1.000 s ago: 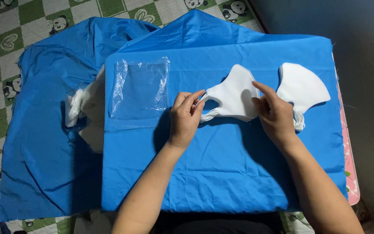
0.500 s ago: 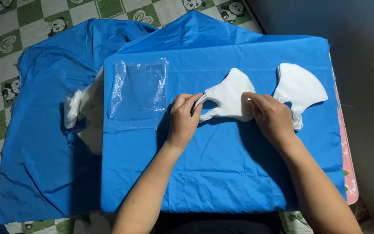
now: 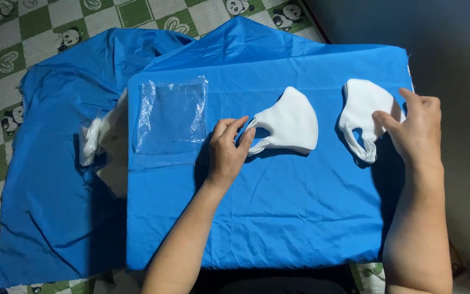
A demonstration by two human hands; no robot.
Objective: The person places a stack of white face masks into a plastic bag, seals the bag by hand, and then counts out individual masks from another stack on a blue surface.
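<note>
A folded white face mask (image 3: pixel 292 124) lies in the middle of a blue cloth-covered board (image 3: pixel 278 218). My left hand (image 3: pixel 228 149) pinches its ear loop at the mask's left end. A second white mask (image 3: pixel 363 111) lies to the right, near the board's right edge. My right hand (image 3: pixel 419 133) rests on that mask's right side with fingers spread, thumb on the fabric. A clear plastic bag (image 3: pixel 171 115) lies flat to the left of my left hand.
A loose blue cloth (image 3: pixel 55 179) spreads off the board's left side over a green-and-white checked sheet (image 3: pixel 6 60) with panda prints. A white bundle (image 3: pixel 91 139) shows between the cloth folds at left. A dark wall runs along the right.
My right hand left the middle mask and moved right onto the second mask. My left hand stays at the middle mask's left end.
</note>
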